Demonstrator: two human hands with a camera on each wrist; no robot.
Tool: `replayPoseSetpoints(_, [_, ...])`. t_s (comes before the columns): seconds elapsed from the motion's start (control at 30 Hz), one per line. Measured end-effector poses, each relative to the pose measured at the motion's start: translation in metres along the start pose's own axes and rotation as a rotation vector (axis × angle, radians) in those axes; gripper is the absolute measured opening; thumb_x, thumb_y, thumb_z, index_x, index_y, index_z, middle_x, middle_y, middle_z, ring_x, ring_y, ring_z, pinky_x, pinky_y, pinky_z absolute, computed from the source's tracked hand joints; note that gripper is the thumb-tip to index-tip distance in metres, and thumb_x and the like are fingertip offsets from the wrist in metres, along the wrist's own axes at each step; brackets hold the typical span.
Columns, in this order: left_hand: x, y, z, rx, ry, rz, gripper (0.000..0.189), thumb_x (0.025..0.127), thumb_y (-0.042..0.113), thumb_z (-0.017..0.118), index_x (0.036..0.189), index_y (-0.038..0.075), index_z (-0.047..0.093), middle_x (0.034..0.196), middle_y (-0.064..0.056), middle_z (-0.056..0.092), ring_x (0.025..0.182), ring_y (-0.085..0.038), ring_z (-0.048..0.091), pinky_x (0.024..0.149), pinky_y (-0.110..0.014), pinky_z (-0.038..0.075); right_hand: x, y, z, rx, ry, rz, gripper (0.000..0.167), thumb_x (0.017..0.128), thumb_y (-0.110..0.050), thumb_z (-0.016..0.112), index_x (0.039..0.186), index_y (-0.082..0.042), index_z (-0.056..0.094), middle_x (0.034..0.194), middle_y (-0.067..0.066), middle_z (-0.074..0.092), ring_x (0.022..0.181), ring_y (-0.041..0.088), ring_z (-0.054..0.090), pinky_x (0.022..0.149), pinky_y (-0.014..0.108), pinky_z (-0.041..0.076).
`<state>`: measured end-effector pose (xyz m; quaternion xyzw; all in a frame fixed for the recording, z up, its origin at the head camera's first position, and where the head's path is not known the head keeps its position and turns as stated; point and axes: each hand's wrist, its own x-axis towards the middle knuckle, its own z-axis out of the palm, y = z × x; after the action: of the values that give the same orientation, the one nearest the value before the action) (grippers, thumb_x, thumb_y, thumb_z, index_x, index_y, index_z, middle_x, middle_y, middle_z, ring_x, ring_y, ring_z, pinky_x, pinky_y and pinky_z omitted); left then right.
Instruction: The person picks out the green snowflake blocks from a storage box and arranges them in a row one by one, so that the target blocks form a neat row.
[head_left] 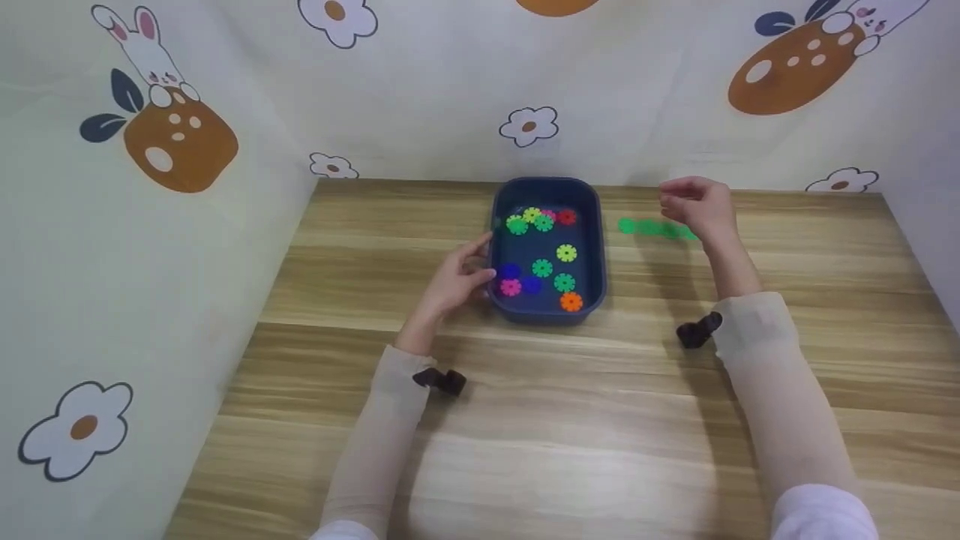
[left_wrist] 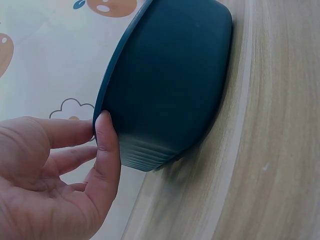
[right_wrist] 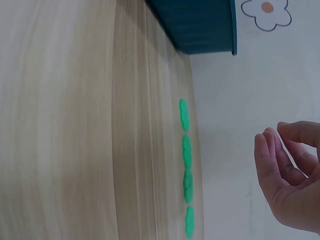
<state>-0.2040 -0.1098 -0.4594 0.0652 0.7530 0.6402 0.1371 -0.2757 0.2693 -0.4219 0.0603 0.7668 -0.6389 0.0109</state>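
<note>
A dark blue plastic basin [head_left: 549,319] stands near the back of the table. Small notched plastic discs in several colours lie inside it, among them an orange disc [head_left: 571,301] and a yellow disc [head_left: 566,253]. My left hand [head_left: 456,279] pinches the basin's left rim, as the basin [left_wrist: 170,75] in the left wrist view also shows. To the right of the basin, several green discs [right_wrist: 187,151] form a row along the table's back. Above that row hovers my right hand [head_left: 701,210], fingers loosely bent, thumb near the fingertips, nothing visible between them.
Behind the wood-grain table [head_left: 555,420] hangs a pale curtain [head_left: 435,97] printed with flowers, rabbits and brown fruit. It also runs along both sides. Each wrist carries a small black camera, the left camera [head_left: 441,380] and the right camera [head_left: 699,330].
</note>
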Motion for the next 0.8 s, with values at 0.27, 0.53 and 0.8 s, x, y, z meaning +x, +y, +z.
replayPoseSetpoints(0.27, [0.000,-0.001,0.001,-0.023,0.013,-0.028,0.064,0.094,-0.005,0.057,0.154,0.006,0.037,0.133,-0.021,0.045,0.095,-0.017,0.059,0.063,-0.022,0.055,-0.004,-0.011,0.027,0.126,-0.055,-0.027,0.023,0.091,0.004,0.063,0.114,0.010,0.064,0.082,-0.006,0.071,0.074,0.002,0.069,0.069,0.015,0.059])
replayPoseSetpoints(0.53, [0.000,0.001,0.001,-0.026,0.015,-0.047,0.063,0.095,-0.004,0.058,0.154,0.009,0.038,0.133,-0.018,0.045,0.096,-0.017,0.059,0.066,-0.024,0.056,-0.009,-0.022,0.054,0.076,-0.102,-0.062,0.031,0.092,0.004,0.062,0.120,0.017,0.058,0.083,-0.009,0.070,0.075,0.000,0.067,0.072,0.015,0.058])
replayPoseSetpoints(0.8, [0.000,0.000,0.001,-0.023,0.012,-0.032,0.064,0.094,-0.005,0.057,0.154,0.008,0.037,0.132,-0.019,0.046,0.095,-0.018,0.059,0.066,-0.023,0.056,-0.003,-0.013,0.078,0.021,-0.096,-0.097,0.033,0.091,0.002,0.063,0.121,0.014,0.061,0.086,-0.009,0.067,0.079,0.000,0.066,0.073,0.014,0.058])
